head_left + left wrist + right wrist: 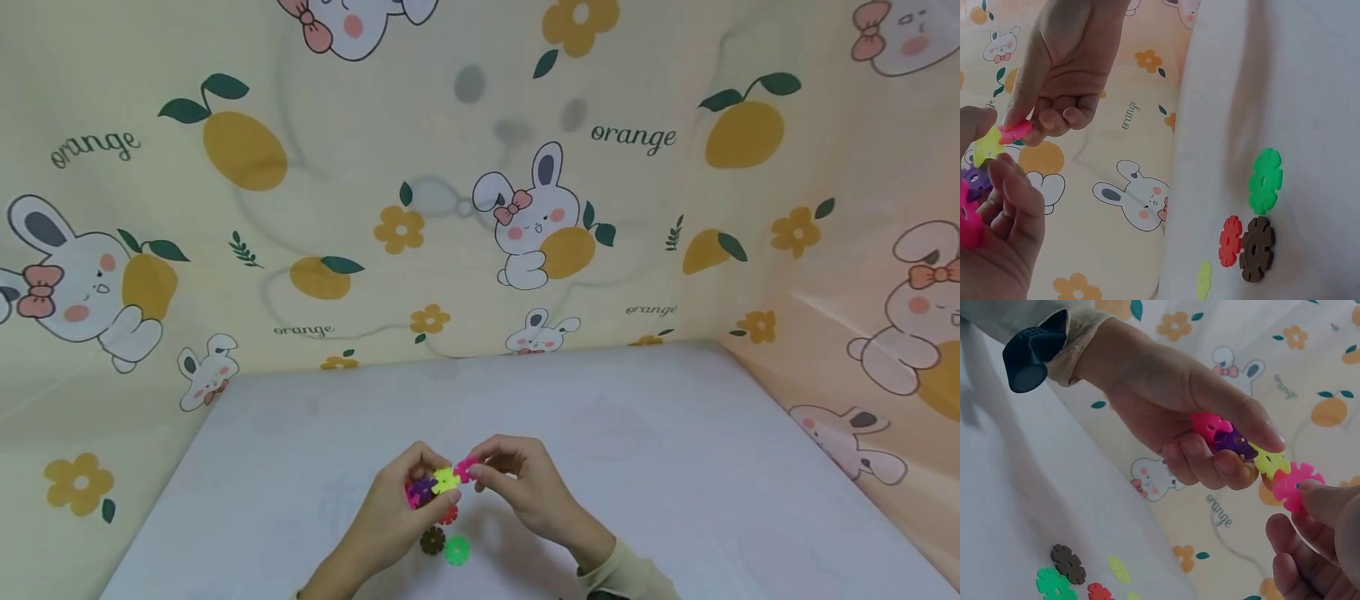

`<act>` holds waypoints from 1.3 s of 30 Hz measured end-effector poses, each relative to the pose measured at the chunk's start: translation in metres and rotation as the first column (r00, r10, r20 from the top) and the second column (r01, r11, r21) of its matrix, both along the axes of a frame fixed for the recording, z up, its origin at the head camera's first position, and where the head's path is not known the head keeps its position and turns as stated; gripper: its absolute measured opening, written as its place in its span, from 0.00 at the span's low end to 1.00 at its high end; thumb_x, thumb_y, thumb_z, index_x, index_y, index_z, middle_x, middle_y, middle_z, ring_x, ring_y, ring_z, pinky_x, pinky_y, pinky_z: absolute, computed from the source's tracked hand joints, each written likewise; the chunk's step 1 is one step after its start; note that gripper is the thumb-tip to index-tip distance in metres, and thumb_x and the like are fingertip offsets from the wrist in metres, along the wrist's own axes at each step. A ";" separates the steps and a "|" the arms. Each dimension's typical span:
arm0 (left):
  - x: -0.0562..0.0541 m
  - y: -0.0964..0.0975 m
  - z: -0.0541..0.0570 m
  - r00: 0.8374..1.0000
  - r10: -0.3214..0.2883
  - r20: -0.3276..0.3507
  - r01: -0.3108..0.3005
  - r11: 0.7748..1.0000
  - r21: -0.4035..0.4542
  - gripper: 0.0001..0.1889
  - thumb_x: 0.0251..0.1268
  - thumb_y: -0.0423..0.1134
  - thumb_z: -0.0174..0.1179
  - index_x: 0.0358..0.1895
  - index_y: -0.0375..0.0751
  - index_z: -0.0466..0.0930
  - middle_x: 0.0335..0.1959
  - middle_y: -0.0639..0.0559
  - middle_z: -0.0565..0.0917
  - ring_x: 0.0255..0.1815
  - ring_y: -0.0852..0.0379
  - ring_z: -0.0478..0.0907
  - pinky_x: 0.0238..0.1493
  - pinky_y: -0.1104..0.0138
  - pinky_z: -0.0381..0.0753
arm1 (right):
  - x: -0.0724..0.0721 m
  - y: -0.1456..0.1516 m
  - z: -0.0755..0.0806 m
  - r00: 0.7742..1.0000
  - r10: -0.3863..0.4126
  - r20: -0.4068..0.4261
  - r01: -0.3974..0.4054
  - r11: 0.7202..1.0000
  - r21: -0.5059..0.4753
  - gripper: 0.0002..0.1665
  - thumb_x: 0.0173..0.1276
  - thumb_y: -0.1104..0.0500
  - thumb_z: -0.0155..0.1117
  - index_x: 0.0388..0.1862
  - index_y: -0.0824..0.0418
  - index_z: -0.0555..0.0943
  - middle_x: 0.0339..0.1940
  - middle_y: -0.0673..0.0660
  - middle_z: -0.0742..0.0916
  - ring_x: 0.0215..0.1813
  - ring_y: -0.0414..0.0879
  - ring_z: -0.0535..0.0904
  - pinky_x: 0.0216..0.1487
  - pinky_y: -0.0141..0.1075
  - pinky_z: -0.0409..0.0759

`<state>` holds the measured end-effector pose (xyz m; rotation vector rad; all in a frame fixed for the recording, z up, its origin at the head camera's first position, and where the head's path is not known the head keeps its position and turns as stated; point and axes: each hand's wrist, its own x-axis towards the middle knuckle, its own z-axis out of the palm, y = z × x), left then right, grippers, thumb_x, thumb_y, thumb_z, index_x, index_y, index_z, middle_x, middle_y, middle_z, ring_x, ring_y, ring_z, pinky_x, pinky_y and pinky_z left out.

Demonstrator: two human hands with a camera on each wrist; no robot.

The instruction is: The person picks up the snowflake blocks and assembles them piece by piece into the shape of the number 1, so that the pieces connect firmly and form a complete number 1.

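Observation:
My left hand [397, 500] grips a short row of notched plastic snowflake discs: a pink disc [1210, 425], a purple disc [1232, 444] and a yellow disc [1270, 462] with its rim showing past the thumb. To its right, my right hand [536, 487] pinches another pink snowflake disc [1289, 481] between thumb and fingers. This pink disc meets the yellow one at the edge; whether their notches interlock I cannot tell. In the left wrist view, the left hand's curled fingers partly cover the purple disc.
Below the hands, loose discs lie on the white-covered table [637, 517]: a green disc [457, 550], a brown disc [432, 540], a red disc [1230, 241] and yellow ones [1119, 570]. A rabbit-and-orange patterned cloth [450, 275] rises behind and at both sides.

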<state>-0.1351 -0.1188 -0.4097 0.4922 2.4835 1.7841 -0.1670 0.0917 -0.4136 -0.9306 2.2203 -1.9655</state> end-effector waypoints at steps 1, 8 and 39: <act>0.000 0.000 0.000 1.000 -0.009 0.002 0.009 1.000 0.011 0.16 0.63 0.40 0.71 0.47 0.39 0.76 0.33 0.45 0.82 0.27 0.62 0.80 0.30 0.70 0.84 | 0.000 0.000 0.000 1.000 -0.006 -0.005 0.006 1.000 0.005 0.07 0.72 0.62 0.64 0.41 0.66 0.85 0.36 0.67 0.88 0.31 0.36 0.83 0.38 0.36 0.86; -0.001 0.000 -0.002 0.999 -0.044 0.020 0.043 0.998 0.051 0.15 0.64 0.39 0.70 0.47 0.38 0.76 0.31 0.45 0.82 0.25 0.64 0.78 0.28 0.70 0.83 | 0.003 -0.003 -0.001 1.000 -0.003 -0.009 0.003 1.000 0.006 0.07 0.73 0.61 0.64 0.40 0.65 0.85 0.34 0.67 0.88 0.31 0.35 0.82 0.38 0.39 0.86; -0.004 0.001 -0.005 0.997 -0.081 -0.006 0.080 0.994 -0.074 0.12 0.75 0.45 0.59 0.52 0.45 0.82 0.44 0.48 0.86 0.31 0.64 0.79 0.33 0.71 0.82 | 0.002 -0.008 -0.008 0.971 0.028 0.236 -0.003 0.994 -0.106 0.17 0.76 0.67 0.53 0.60 0.74 0.74 0.42 0.70 0.85 0.35 0.36 0.84 0.44 0.32 0.86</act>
